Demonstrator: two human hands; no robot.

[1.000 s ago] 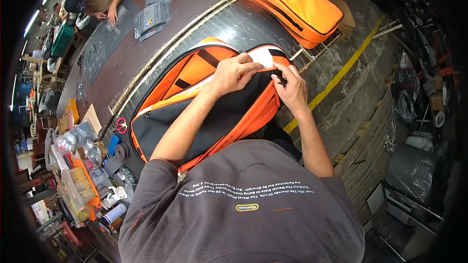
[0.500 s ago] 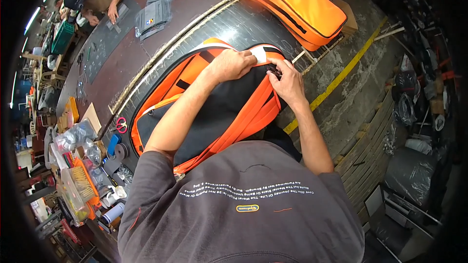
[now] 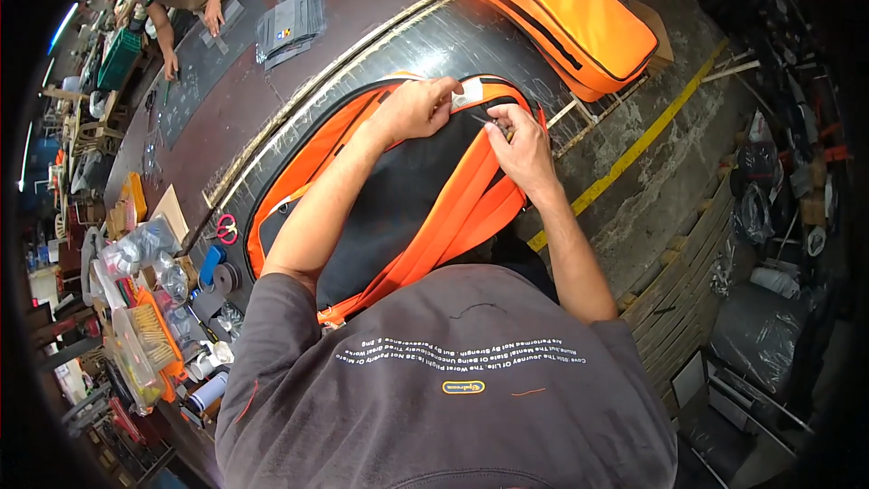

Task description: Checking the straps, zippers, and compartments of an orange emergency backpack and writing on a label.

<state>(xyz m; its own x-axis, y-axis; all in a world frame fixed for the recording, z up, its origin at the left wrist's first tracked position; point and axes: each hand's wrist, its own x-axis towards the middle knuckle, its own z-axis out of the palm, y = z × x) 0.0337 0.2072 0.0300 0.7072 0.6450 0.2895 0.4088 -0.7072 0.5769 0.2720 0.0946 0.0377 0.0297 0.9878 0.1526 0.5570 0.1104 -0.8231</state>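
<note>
An orange and black bag (image 3: 389, 186) lies opened on the dark tabletop before me, its orange straps (image 3: 444, 217) running down across the black panel. My left hand (image 3: 418, 110) has its fingers closed at the bag's upper rim, beside a white label (image 3: 468, 93); what exactly they pinch is partly hidden. Just right of the label, my right hand (image 3: 522, 147) is closed around a small dark pointed tool (image 3: 485, 119), its tip directed left toward the bag's edge. The tool looks like small snips, but most of it is covered by my fingers.
A second orange bag (image 3: 552, 23) rests at the table's far right edge. Pink-handled scissors (image 3: 227, 229) and a blue object (image 3: 212, 264) lie left, near cluttered supplies (image 3: 149, 335). Across the table (image 3: 362, 27), a co-worker's hands (image 3: 214, 16) are beside stacked grey pieces (image 3: 291, 29).
My right hand has moved slightly left and turned, so the tool's pointed tip now shows. My left hand has shifted a little left along the rim. The co-worker's one arm has reached forward.
</note>
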